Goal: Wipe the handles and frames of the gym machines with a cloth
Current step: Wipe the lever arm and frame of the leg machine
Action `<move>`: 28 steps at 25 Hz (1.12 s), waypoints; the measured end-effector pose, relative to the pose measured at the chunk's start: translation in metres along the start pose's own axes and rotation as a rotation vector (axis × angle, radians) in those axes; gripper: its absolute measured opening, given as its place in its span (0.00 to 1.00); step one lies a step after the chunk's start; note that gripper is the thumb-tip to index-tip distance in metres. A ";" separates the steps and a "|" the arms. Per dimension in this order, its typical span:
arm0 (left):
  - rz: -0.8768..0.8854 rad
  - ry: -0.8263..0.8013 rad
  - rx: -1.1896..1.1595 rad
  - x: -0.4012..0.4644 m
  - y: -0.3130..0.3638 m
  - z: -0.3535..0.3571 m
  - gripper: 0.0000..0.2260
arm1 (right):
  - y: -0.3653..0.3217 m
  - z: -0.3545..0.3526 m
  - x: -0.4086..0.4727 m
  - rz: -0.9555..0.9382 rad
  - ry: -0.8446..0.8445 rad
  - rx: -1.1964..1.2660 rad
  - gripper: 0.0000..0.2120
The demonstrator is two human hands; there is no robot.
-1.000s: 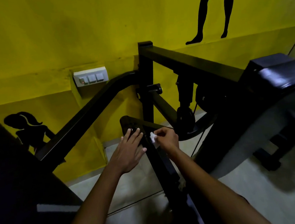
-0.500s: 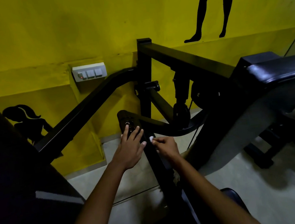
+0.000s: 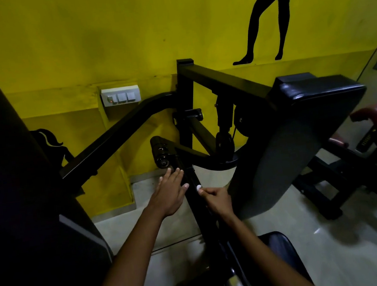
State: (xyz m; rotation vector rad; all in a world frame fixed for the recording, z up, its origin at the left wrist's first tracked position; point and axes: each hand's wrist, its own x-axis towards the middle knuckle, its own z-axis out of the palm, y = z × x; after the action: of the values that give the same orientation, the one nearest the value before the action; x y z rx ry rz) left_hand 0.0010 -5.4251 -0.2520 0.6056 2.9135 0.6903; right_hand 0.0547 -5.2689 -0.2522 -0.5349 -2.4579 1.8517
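Yellow wall [image 3: 76,49] backs 1 black machine frame [image 3: 222,80]. Its sloping bar [image 3: 194,189] runs between both hands. Left hand [image 3: 169,196], fingers straight and released, rests at the bar's side below the roller [image 3: 161,152], likely bracing it. Right hand [image 3: 217,200] is clenched on the cloth [image 3: 198,187], pressed against the bar's right edge for wiping.

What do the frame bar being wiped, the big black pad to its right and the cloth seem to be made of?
Frame bar: probably painted metal, with a black, slightly glossy finish and straight hard edges. Black pad: likely vinyl or leatherette upholstery, shiny with soft rounded corners. Cloth: only a small white bit shows in the right hand; the material is unclear.
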 end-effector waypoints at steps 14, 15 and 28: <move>0.002 -0.020 0.014 -0.081 0.061 0.006 0.24 | 0.020 -0.045 -0.093 -0.063 0.021 -0.028 0.12; 0.003 -0.024 0.019 -0.085 0.064 0.007 0.24 | 0.019 -0.049 -0.098 -0.082 0.013 -0.033 0.11; -0.003 -0.007 0.033 -0.119 0.086 0.013 0.24 | 0.031 -0.084 -0.138 -0.170 -0.039 -0.113 0.07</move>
State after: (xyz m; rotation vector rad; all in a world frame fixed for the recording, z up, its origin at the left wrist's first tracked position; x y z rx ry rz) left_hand 0.1436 -5.3965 -0.2264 0.6049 2.9245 0.6392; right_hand 0.2107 -5.2224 -0.2307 -0.2845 -2.5543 1.6852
